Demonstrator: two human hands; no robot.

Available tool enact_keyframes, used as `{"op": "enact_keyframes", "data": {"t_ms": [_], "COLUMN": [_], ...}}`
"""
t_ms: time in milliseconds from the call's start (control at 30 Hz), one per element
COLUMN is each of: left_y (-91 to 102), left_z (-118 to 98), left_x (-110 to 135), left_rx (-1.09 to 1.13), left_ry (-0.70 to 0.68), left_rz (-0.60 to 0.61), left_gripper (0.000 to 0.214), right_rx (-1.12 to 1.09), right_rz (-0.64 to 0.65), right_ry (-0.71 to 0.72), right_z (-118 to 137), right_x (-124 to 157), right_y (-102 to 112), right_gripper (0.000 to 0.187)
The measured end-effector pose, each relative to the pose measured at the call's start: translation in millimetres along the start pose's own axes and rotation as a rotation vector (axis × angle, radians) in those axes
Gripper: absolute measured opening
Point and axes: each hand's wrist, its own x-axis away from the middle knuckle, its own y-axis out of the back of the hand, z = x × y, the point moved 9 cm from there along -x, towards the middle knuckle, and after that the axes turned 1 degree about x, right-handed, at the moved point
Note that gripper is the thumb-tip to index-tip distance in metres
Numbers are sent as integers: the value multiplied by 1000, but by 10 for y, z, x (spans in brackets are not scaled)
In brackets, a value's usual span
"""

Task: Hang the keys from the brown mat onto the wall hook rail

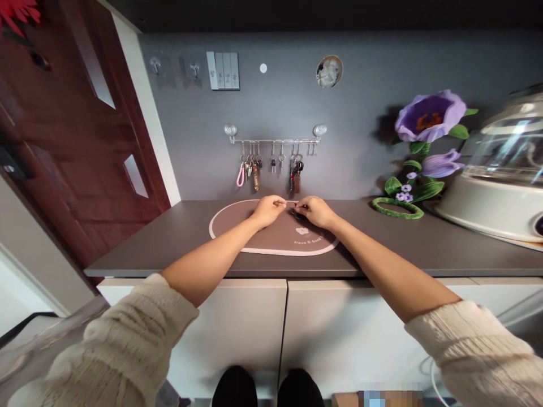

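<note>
My left hand point(270, 210) is above the brown mat point(237, 226), thumb and fingers pinched together; whatever lies between them is too small to make out. Close by on its right, my right hand point(316, 210) is closed on what looks like a small bunch of keys point(298, 214), dark and partly hidden under the fingers. A gap separates the two hands. Behind them, several key sets hang from a clear hook rail point(275, 141) on the wall, among them one with a pink loop point(240, 176) and one with a brown tag point(297, 182).
The mat lies on a dark countertop point(169, 243) above white cabinet doors point(237, 316). On the right stand a purple knitted flower point(430, 121) with a green ring base and a cream appliance point(479, 206) with a clear top. A dark red door point(85, 113) is at left.
</note>
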Motion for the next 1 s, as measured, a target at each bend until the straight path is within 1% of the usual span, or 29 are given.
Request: {"op": "enact_keyframes", "data": {"t_ms": [167,367,467,533,667,800,900,1000], "left_y": [16,-3,17,19,-24,-46,-35,-18], "left_z": [-46,-214,-283,-295,-275,-241,-225,-214], "left_x": [-8,12,25,26,18,14,10,-1], "left_rx": [-38,-27,-13,5,77,166,224,282], "left_ry": [-31,-126,-156,-152,-123,-86,-72,-62], "left_rz": [-10,1,-20,-19,34,61,46,24], "left_gripper": [18,19,20,23,27,29,30,31], "right_rx": [-209,-301,-313,-317,-363,-519,-637,-710], "right_rz": [-45,-117,-146,-156,-156,-163,-152,-122], "right_ry": [-75,-34,-8,17,66,8,-26,-59], "right_z": [43,151,185,212,255,174,130,116], "right_x": [13,33,41,46,53,42,31,27], "right_y": [69,172,216,237,248,208,168,131], "right_gripper": [7,11,12,12,16,20,22,26]}}
